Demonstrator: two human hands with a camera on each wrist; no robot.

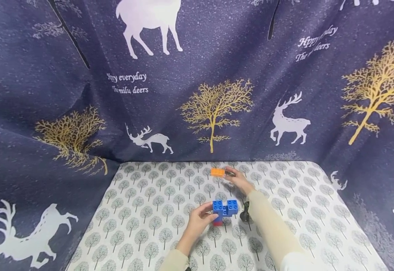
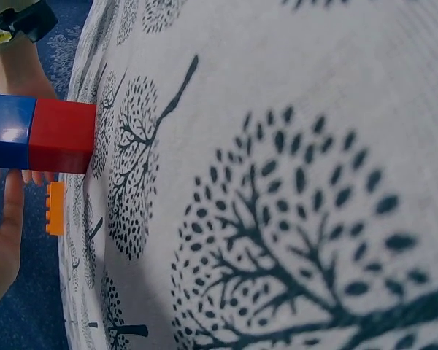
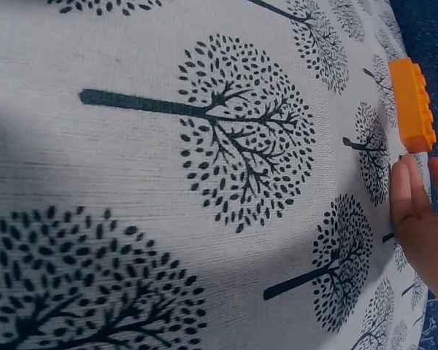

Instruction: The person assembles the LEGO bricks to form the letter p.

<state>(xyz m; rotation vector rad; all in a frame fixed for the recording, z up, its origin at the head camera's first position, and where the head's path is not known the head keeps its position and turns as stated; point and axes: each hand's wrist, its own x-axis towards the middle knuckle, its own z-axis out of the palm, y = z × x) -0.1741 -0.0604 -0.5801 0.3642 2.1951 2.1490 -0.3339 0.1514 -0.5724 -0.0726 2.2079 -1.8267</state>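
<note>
My left hand point(image 1: 198, 221) grips a stack of toy building bricks by its left side, thumb in front and fingers behind. The stack has blue bricks point(image 1: 232, 205) on top, two raised ends with a lower part between, and a red brick point(image 1: 217, 223) at the bottom. In the left wrist view the red brick point(image 2: 62, 136) joins the blue one point(image 2: 9, 131), close over the tablecloth. Farther back, my right hand point(image 1: 238, 180) reaches to an orange brick point(image 1: 217, 172) with its fingers extended. In the right wrist view, fingertips point(image 3: 400, 166) are right at the near end of the orange brick point(image 3: 412, 106).
A white tablecloth with printed trees point(image 1: 142, 210) covers the table. Dark blue cloth with deer and trees point(image 1: 190, 113) hangs behind and at both sides. The right forearm point(image 1: 273, 229) stretches over the table to the right of the blue stack.
</note>
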